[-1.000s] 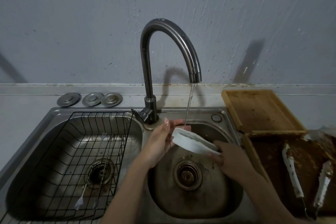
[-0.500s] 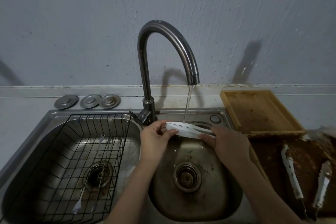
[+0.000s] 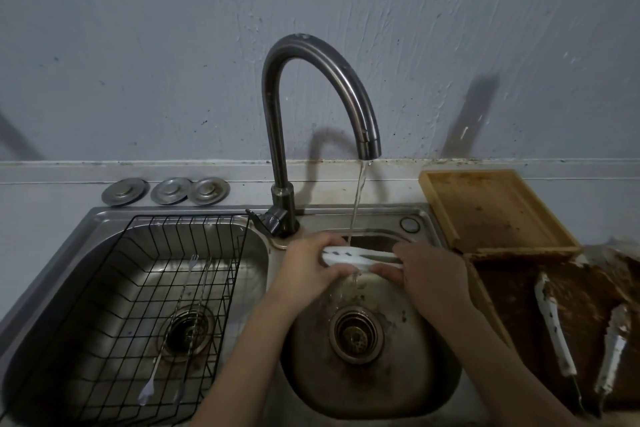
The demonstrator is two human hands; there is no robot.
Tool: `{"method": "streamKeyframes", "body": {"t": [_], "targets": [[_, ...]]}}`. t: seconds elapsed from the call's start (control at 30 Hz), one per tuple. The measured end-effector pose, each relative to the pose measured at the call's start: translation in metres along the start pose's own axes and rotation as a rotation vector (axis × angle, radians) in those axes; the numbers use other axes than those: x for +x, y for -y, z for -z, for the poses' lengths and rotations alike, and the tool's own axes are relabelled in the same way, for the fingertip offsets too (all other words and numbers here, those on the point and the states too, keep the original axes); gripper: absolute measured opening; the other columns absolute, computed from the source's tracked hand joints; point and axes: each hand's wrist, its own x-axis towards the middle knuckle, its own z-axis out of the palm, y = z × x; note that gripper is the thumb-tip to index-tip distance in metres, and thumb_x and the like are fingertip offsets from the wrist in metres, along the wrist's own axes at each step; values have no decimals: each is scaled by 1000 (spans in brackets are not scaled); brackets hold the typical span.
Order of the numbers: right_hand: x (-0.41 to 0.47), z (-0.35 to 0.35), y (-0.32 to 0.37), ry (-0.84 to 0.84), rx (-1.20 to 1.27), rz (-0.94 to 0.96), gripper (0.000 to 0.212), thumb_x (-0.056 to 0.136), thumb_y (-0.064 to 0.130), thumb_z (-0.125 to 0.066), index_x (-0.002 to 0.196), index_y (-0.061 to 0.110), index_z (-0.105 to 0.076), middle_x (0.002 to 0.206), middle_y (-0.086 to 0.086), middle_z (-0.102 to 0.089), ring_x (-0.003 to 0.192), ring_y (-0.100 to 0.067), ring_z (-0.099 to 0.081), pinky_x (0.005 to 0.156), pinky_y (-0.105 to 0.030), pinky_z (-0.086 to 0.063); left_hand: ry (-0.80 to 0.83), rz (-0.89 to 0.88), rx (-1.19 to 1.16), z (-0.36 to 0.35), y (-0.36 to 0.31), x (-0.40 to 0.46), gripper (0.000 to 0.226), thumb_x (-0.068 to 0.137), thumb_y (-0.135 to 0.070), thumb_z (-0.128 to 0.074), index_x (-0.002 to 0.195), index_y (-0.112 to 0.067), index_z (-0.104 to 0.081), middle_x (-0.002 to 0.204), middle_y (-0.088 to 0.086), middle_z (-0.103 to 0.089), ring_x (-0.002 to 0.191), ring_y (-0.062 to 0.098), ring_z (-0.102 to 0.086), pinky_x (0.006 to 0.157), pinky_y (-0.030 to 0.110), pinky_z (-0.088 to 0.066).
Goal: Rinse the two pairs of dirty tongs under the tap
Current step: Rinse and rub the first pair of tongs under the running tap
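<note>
Water runs from the curved tap [image 3: 367,142] into the right sink basin [image 3: 426,381]. Under the stream I hold a pair of white tongs [image 3: 349,257] lying roughly level across the basin. My left hand [image 3: 308,267] grips its left end, fingers curled over it. My right hand [image 3: 433,274] grips the right end, which it hides. A second pair of dirty white tongs [image 3: 554,326] lies spread on the brown-smeared tray [image 3: 512,305] at the right.
A black wire rack [image 3: 104,305] sits in the left basin with two thin forks [image 3: 180,329] in it. Three metal drain covers [image 3: 166,190] lie on the counter behind. A wooden tray [image 3: 491,208] stands at the back right.
The tongs rose from a slant over the drain to a level position right under the stream. My left hand went from touching the tip with open fingers to gripping it.
</note>
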Motion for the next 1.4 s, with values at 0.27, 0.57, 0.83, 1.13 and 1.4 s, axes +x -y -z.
{"method": "streamKeyframes", "body": {"t": [0.27, 0.57, 0.83, 1.13, 1.4], "targets": [[31, 25, 14, 115, -181, 218, 54, 80, 65, -46, 104, 18, -59, 105, 0, -64, 100, -20, -56, 87, -34, -37, 137, -53, 327, -24, 1, -5, 25, 86, -29, -57, 108, -17, -53, 105, 3, -62, 94, 19, -58, 78, 36, -49], [53, 27, 43, -54, 1006, -151, 22, 88, 16, -59, 109, 18, -52, 84, 1, -66, 73, -9, -65, 64, -15, -53, 153, 207, -225, -33, 17, -16, 25, 92, -16, -53, 114, -23, -44, 93, -4, -53, 82, 8, -53, 72, 24, -46], [57, 39, 78, 89, 1393, -189, 36, 95, 26, -45, 64, 11, -52, 53, -1, -48, 45, -8, -49, 50, -13, -45, 93, 145, -330, -38, 9, -18, 35, 83, -15, -64, 114, -27, -54, 108, -5, -63, 100, 6, -59, 74, 8, -46], [65, 40, 71, -79, 1605, -392, 42, 96, 20, -46, 54, 12, -49, 39, 3, -49, 35, -10, -47, 38, -20, -42, 22, 172, -413, -49, 9, -14, 9, 66, -20, -66, 73, -23, -61, 81, 12, -63, 77, 28, -63, 71, 37, -53], [54, 30, 25, -256, 429, 50, 28, 87, 27, -58, 114, 18, -58, 113, -6, -66, 107, -19, -60, 95, -43, -48, 96, 160, -75, -25, 15, -9, 24, 73, -11, -64, 62, -24, -48, 60, -9, -52, 59, 6, -50, 57, 19, -40]]}}
